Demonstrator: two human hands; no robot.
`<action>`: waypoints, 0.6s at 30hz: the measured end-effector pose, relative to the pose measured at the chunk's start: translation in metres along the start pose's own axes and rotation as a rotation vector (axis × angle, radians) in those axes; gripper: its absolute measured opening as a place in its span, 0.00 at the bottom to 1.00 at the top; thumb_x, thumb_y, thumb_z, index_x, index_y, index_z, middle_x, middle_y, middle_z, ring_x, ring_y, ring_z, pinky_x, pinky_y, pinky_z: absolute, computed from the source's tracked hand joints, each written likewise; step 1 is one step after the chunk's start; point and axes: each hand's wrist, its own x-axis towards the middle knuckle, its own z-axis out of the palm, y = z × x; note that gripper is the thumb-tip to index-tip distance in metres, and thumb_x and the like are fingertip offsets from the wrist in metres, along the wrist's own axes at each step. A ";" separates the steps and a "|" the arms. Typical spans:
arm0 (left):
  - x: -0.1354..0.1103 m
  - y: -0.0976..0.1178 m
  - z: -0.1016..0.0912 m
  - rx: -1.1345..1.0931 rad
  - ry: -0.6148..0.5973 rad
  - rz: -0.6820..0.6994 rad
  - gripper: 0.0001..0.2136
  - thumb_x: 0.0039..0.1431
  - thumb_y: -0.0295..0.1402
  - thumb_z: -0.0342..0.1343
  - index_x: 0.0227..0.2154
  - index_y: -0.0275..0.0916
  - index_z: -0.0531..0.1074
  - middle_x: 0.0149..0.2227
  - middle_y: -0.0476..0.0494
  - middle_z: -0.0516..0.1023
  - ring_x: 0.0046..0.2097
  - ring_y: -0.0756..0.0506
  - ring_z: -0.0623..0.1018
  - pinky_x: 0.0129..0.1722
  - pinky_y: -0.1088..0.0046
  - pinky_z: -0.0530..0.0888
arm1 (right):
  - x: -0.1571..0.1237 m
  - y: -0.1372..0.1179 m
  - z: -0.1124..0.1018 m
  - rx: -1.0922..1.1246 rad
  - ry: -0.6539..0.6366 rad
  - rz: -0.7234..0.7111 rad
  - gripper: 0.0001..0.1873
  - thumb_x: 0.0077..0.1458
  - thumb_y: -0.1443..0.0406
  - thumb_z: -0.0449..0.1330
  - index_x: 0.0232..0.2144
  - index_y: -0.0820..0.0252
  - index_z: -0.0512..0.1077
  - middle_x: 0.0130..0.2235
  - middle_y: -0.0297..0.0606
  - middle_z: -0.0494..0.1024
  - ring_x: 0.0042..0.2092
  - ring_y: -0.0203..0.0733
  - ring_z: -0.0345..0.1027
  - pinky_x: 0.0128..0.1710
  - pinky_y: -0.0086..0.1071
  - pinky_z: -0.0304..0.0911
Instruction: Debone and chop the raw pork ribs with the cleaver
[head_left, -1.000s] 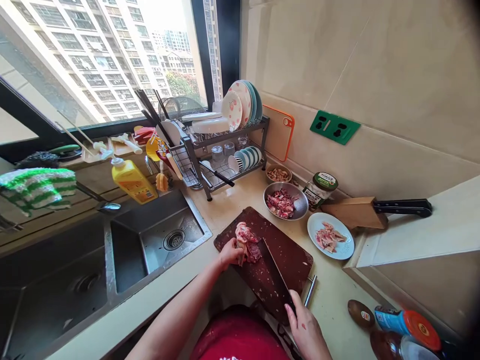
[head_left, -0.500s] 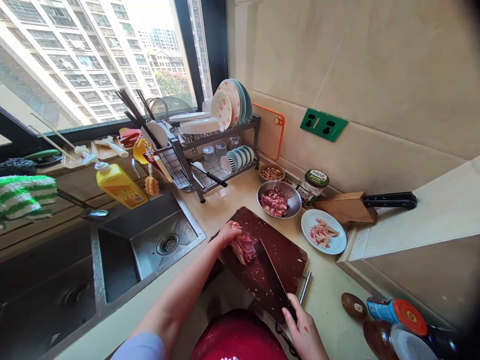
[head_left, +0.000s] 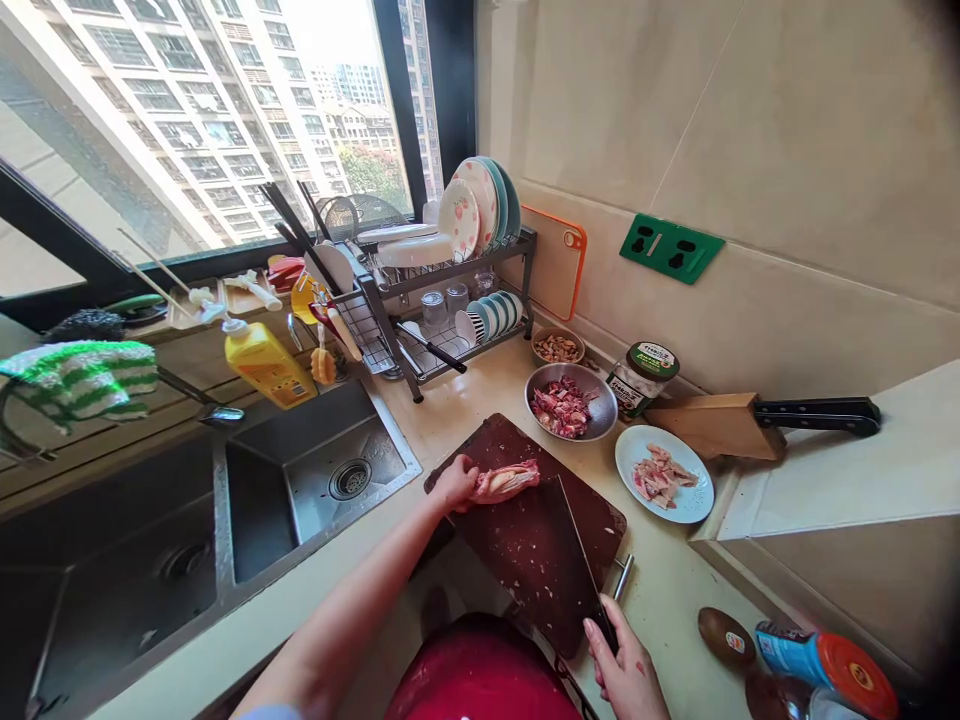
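Observation:
A dark red cutting board (head_left: 517, 545) lies in front of me, dotted with small scraps. My left hand (head_left: 456, 485) is closed on the left end of a piece of raw meat (head_left: 507, 482) near the board's far-left part; a pale side of the meat faces me. In my right hand (head_left: 622, 655), at the board's near-right corner, is the handle of a cleaver (head_left: 574, 550). Its broad dark blade slants over the board, with the tip end close to the meat's right end. Whether blade and meat touch I cannot tell.
Beyond the board stand a metal bowl (head_left: 609, 408) of cut red meat and a smaller bowl (head_left: 558, 347). A white plate (head_left: 701, 498) with pale pieces sits right, before a knife block (head_left: 709, 420). A sink (head_left: 315, 500) lies left, a dish rack (head_left: 442, 365) behind. A kiwi (head_left: 726, 635) rests near right.
My left hand has turned the meat, so it lies longer and flatter, with its pale side showing. The cleaver stays beside it in my right hand. The view has shifted slightly left.

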 end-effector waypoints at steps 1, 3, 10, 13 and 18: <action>-0.003 0.005 0.001 0.046 0.050 0.055 0.12 0.49 0.36 0.55 0.36 0.36 0.66 0.35 0.41 0.73 0.41 0.41 0.73 0.40 0.68 0.69 | 0.000 0.001 0.000 0.001 -0.001 -0.003 0.36 0.49 0.45 0.47 0.52 0.63 0.60 0.15 0.28 0.67 0.17 0.38 0.62 0.15 0.28 0.60; -0.012 0.016 0.007 0.187 0.095 0.243 0.10 0.49 0.36 0.56 0.33 0.38 0.68 0.38 0.40 0.71 0.46 0.41 0.70 0.46 0.68 0.65 | 0.001 0.005 0.001 0.004 -0.007 -0.002 0.35 0.49 0.45 0.47 0.52 0.64 0.60 0.16 0.28 0.68 0.16 0.37 0.62 0.15 0.28 0.60; -0.059 -0.008 0.074 0.906 -0.256 0.845 0.09 0.51 0.39 0.54 0.34 0.41 0.72 0.36 0.40 0.71 0.42 0.41 0.69 0.45 0.64 0.63 | 0.003 0.022 0.009 0.083 0.097 -0.035 0.31 0.48 0.47 0.50 0.49 0.58 0.65 0.19 0.30 0.72 0.15 0.36 0.62 0.14 0.28 0.59; -0.058 -0.030 0.090 1.172 -0.117 0.940 0.12 0.58 0.32 0.46 0.43 0.38 0.68 0.39 0.38 0.71 0.44 0.40 0.68 0.44 0.60 0.62 | 0.002 0.023 0.011 0.127 0.050 0.030 0.34 0.49 0.46 0.48 0.52 0.61 0.61 0.20 0.30 0.72 0.16 0.36 0.61 0.14 0.28 0.59; -0.044 -0.025 0.096 1.407 -0.059 1.081 0.13 0.58 0.26 0.44 0.45 0.35 0.66 0.41 0.36 0.70 0.44 0.40 0.67 0.41 0.60 0.62 | 0.000 0.020 0.011 0.162 0.023 0.063 0.36 0.49 0.46 0.48 0.53 0.63 0.58 0.18 0.29 0.69 0.16 0.35 0.59 0.14 0.26 0.56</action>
